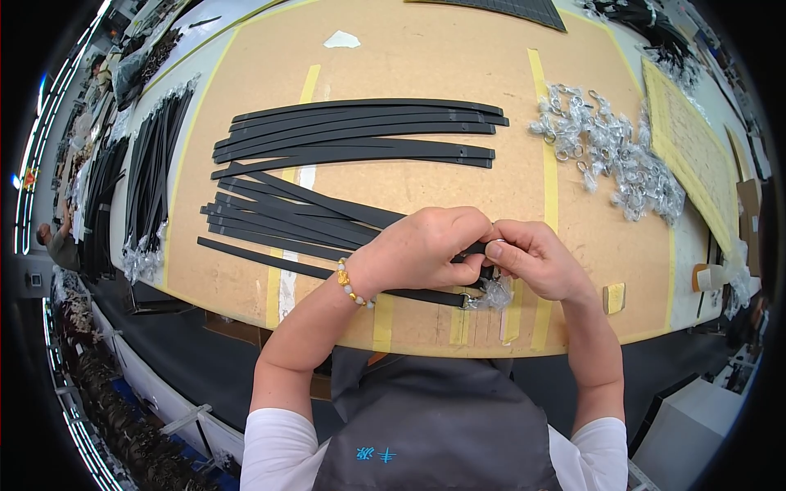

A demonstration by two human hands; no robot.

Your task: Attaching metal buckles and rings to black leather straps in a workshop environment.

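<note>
My left hand, with a beaded bracelet at the wrist, is closed around the end of a black strap. My right hand meets it there, thumb and forefinger pinched on the same strap end, with a small silvery bit showing at the fingertips. My fingers hide most of that end. Just below my hands lies another black strap with a metal clasp in clear plastic at its right end. Several loose black straps fan out left of my left hand.
Farther up lies a group of several black straps. At the right is a heap of plastic-wrapped metal clasps, beside a yellow-edged board. A small yellow block sits near the front edge. Bundled straps hang at the left.
</note>
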